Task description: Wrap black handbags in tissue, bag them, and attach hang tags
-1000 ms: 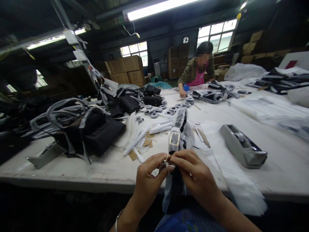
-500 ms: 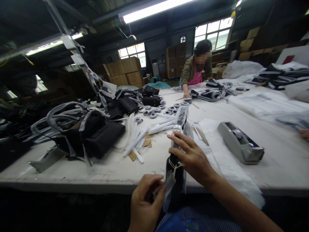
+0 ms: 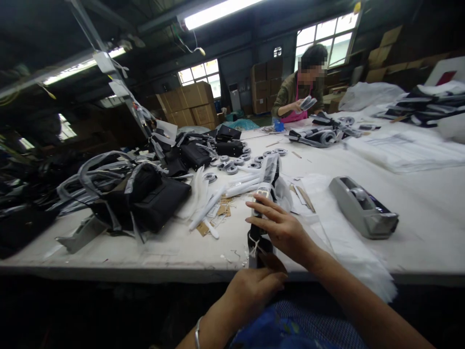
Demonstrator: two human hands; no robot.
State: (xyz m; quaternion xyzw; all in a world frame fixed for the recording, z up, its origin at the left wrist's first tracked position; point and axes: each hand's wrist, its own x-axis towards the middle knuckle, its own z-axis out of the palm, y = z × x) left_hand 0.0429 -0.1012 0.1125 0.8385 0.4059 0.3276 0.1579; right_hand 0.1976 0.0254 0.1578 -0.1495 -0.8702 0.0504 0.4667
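Note:
A black strap [image 3: 258, 238] with a metal buckle [image 3: 262, 194] runs away from me over the table's front edge. Its far end is wrapped in translucent plastic [image 3: 271, 167]. My right hand [image 3: 281, 228] lies across the strap just below the buckle, fingers stretched over it and thumb hidden. White string [image 3: 255, 247] is tied round the strap near the edge. Close to my body, my left hand [image 3: 254, 288] pinches a dark brown tag [image 3: 274, 262] beside the string; the fingertips are partly hidden.
A grey tape dispenser [image 3: 363, 208] stands to the right, near plastic sheets [image 3: 348, 252]. Black handbags [image 3: 152, 194] and a second dispenser [image 3: 82, 235] lie left. White strips [image 3: 209, 208], cardboard tags [image 3: 223, 209] and coiled straps [image 3: 232, 167] are ahead. A co-worker [image 3: 301, 92] stands across the table.
My left hand has turned over and moved right; a brown tag shows in it where a translucent piece was. My right hand has shifted slightly left. The co-worker has lifted a coil.

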